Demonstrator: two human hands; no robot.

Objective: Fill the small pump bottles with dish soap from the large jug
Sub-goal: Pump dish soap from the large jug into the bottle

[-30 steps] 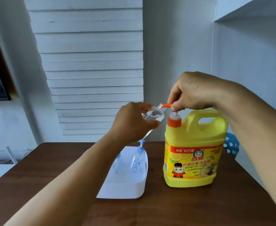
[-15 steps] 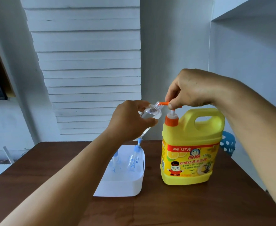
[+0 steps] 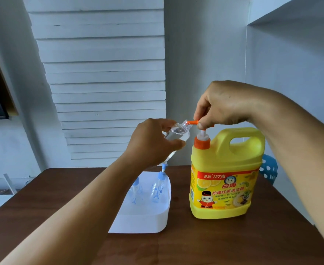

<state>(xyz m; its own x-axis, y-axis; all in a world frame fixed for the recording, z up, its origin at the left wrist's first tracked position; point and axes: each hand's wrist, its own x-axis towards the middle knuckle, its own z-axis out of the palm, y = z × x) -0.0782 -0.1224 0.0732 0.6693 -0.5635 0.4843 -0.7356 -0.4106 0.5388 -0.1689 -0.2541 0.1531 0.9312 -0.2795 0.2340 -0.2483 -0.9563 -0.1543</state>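
On the brown worktop (image 3: 234, 243), near the middle, sits the yellow jug (image 3: 226, 175), upright, label facing you. Bare wood runs in front of it to the near edge, and a strip of it shows on the right up to the worktop's right edge. Far edge lies just behind the jug, with a white wall and slatted shutter (image 3: 103, 83) beyond.

Your right hand (image 3: 224, 104) is over the jug's orange pump (image 3: 199, 127), fingers curled around the pump head and pressing on it. The orange spout points left. Your left hand (image 3: 153, 140) grasps a small clear bottle (image 3: 176, 131), tilted, its open neck right at the spout tip. Can't tell how much soap is inside; it looks clear.

Left of the jug, apart from it, a white tub (image 3: 147, 220) holds two more small bottles (image 3: 157, 190) with blue pump tops, standing upright; the left one is partly hidden by your left forearm. Their fill level is unclear.

A blue dotted object (image 3: 268, 171) shows behind the worktop's right edge, past the jug. A white shelf (image 3: 291, 8) hangs upper right. Your left forearm crosses over the tub's left side.
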